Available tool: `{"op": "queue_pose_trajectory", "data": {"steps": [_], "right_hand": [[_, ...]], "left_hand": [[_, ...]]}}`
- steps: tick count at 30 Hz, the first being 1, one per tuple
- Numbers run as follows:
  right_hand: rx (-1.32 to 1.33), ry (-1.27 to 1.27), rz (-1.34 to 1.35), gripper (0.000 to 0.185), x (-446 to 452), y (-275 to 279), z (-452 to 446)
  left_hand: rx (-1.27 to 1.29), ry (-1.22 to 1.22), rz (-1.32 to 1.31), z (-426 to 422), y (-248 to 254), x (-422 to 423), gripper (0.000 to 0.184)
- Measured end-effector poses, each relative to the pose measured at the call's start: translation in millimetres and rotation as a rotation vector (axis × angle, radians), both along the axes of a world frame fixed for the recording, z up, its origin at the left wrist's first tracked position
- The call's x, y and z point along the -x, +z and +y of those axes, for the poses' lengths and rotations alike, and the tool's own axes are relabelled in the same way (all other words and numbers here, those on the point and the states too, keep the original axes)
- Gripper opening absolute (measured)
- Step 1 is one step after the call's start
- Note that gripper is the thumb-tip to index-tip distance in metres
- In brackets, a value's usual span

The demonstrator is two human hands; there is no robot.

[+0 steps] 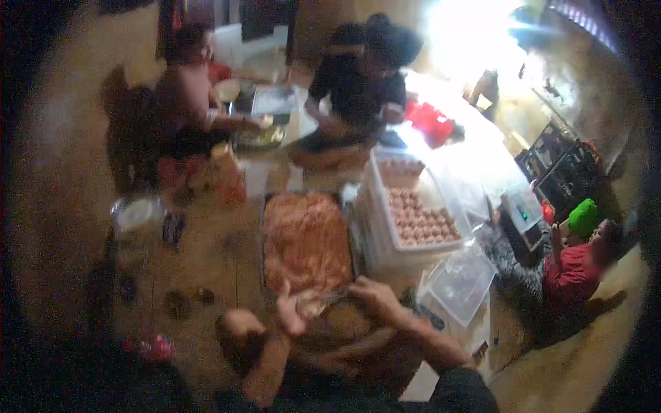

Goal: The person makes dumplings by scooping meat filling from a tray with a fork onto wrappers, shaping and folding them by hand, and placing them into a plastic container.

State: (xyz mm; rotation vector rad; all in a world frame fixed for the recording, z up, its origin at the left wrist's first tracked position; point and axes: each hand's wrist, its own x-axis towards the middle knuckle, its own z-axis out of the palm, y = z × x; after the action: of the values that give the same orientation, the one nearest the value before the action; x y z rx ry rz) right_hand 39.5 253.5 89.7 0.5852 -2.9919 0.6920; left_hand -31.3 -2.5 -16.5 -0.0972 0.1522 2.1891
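Note:
My left hand (292, 315) is turned palm up, thumb raised, near the front edge of a large tray. A small pale, pinkish piece, like a dumpling wrapper with filling (312, 306), rests on its fingers; blur hides its exact shape. Closed fingers of my right hand (372, 297) grip a thin utensil (335, 294) whose tip points at that piece. Just beyond both hands lies the deep tray's reddish-pink minced filling (307, 241). To its right, a white plastic bin (375, 237) holds rows of small round dumplings (420, 219).
A clear plastic lid (460, 286) lies right of my hands. Across the way, one person (189, 103) reaches toward a round dish (258, 136); another in dark clothes (365, 89) leans forward. A person in red (575, 275) sits at right. A plastic packet (136, 213) lies left.

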Motion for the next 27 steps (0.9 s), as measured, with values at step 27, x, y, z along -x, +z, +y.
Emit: {"op": "queue_pose_trajectory", "data": {"steps": [27], "right_hand": [[0.468, -0.337, 0.024, 0.036, -71, -40, -52]], "left_hand": [[0.142, 0.206, -0.089, 28, 20, -29, 0.083]]}}
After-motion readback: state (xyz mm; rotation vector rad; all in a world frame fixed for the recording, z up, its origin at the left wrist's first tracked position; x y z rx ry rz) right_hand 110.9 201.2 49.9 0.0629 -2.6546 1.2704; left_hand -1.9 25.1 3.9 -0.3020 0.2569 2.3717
